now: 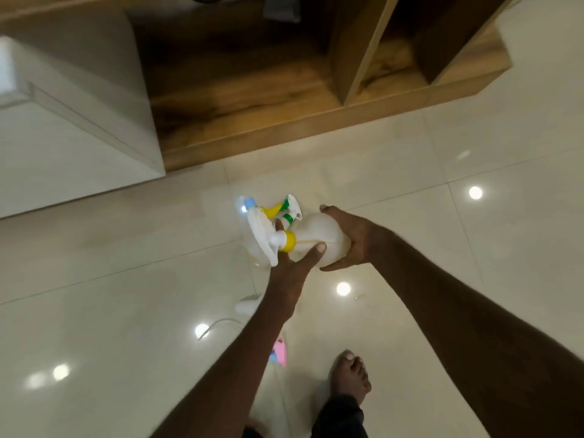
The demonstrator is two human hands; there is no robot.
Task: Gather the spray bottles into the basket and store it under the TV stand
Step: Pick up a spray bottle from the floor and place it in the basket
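Head view, blurred by motion. Right hand (pixel 349 240) wraps a smooth, rounded white spray bottle (pixel 319 238) with a yellow collar, held sideways above the glossy pale tiled floor (pixel 110 295). Left hand (pixel 292 267) has its fingers spread and straight, touching the bottle's neck and white trigger head. More spray heads (pixel 281 210), yellow, green and blue, bunch just behind. Wooden TV stand (pixel 252 90) shows open, square-edged compartments ahead. Pink object (pixel 280 352) lies near a bare foot (pixel 349 374). No writing can be read.
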